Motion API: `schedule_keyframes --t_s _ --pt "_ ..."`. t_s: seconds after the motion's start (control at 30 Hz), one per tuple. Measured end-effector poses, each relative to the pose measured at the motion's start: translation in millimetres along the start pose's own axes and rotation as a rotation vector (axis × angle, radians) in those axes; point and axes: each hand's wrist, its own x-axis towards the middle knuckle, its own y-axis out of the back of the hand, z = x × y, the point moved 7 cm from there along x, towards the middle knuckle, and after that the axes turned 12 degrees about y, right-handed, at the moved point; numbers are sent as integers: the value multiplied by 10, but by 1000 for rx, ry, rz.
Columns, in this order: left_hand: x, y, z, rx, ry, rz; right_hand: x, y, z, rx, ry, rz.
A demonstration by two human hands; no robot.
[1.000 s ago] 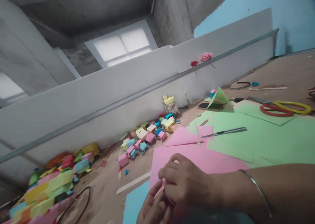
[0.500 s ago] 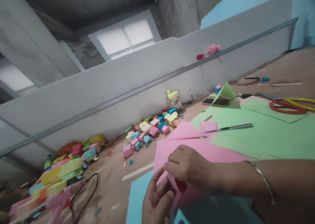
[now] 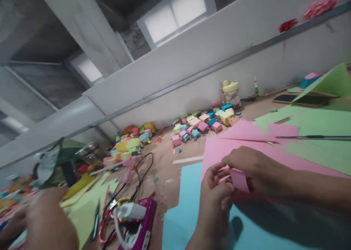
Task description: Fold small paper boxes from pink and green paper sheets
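Both my hands work together over sheets of pink paper (image 3: 216,151) and blue paper (image 3: 186,191). Between them is a small pink folded paper piece (image 3: 239,179), partly covered by fingers. My left hand (image 3: 215,195) pinches its left side with bent fingers. From the right, my right hand (image 3: 251,165) curls over the piece, its fingertips partly hidden. A craft knife (image 3: 312,137) lies on green paper (image 3: 323,156) beyond my right hand.
Small paper boxes (image 3: 203,125) sit by the wall, near a yellow-lidded jar (image 3: 230,92). Leftward are a pink glue gun (image 3: 129,165), a purple power strip (image 3: 146,224) with cables, and scissors (image 3: 105,220). A co-worker's hand (image 3: 46,220) is at the lower left. A phone (image 3: 285,99) lies behind.
The view has swung left, bringing the power strip and a co-worker's hands into sight. My hands have turned, and the pink folded piece shows more clearly between them.
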Motion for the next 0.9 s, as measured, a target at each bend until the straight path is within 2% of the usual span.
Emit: schedule_keyframes --t_s 0.3,0.77,0.9 --pt "55 -20 -76 5 36 -20 -66 -31 2 -11 -25 72" --pt "-76 -71 21 24 22 9 -12 103 -93 -24 -39 91" --pt "-128 -92 66 27 8 24 -26 123 -28 76 -145 77"
